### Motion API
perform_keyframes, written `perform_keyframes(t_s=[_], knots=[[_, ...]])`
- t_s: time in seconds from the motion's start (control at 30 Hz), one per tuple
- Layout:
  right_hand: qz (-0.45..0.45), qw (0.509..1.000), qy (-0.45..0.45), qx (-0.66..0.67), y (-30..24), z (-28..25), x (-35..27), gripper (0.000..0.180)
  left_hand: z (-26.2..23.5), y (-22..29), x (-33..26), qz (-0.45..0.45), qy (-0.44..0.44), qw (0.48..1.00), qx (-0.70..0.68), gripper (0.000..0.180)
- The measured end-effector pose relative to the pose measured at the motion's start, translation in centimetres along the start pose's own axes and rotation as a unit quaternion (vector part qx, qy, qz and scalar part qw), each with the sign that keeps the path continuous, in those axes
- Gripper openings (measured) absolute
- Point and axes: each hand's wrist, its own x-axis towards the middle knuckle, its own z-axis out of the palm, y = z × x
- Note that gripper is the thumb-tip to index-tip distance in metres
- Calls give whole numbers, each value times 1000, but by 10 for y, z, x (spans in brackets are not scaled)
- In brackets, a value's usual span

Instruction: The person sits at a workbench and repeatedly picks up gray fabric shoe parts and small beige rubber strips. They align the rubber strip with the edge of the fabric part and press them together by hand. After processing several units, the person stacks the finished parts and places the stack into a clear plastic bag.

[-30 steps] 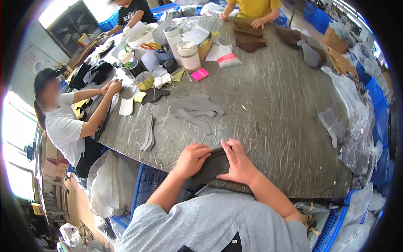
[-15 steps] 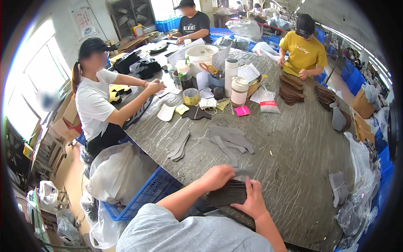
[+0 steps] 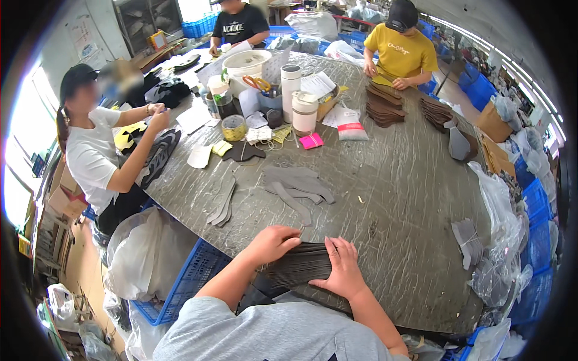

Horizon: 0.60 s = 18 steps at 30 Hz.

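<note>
Close in front of me, at the table's near edge, is a thick stack of dark grey-brown cut pieces [image 3: 300,265], their thin edges showing as many lines. My left hand [image 3: 274,244] grips the stack's far left corner, fingers curled together. Around the right end is my right hand [image 3: 341,268], thumb on the near side and fingers on the far side. Just beyond lie loose grey curved pieces [image 3: 298,185], spread in an overlapping heap. A small fan of narrow grey pieces [image 3: 224,207] rests to their left.
The dark table [image 3: 385,240] carries a white bucket [image 3: 247,63], a cream tumbler [image 3: 304,114], a yellow tape roll [image 3: 233,127] and brown piece stacks [image 3: 384,105]. A tied grey bundle [image 3: 466,240] lies right. A blue crate [image 3: 186,283] stands lower left. Three people work around the table.
The view has shifted, so the table's things sit further left. A blurred grey strip above the stack no longer shows there. My left hand has settled on the stack's left corner.
</note>
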Motion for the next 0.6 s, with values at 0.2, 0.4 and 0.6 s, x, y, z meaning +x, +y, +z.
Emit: perform_keyframes(t_s=[0.2,0.4,0.6], knots=[[-26,999,14,-30,-11,5,9,122,24,-6,-23,-46,60,994,-83,26],[48,997,36,-49,-13,-2,13,119,14,-22,-21,69,56,993,-76,49],[70,995,-1,-75,-23,-12,10,118,20,-20,-19,92,-28,995,-3,77]])
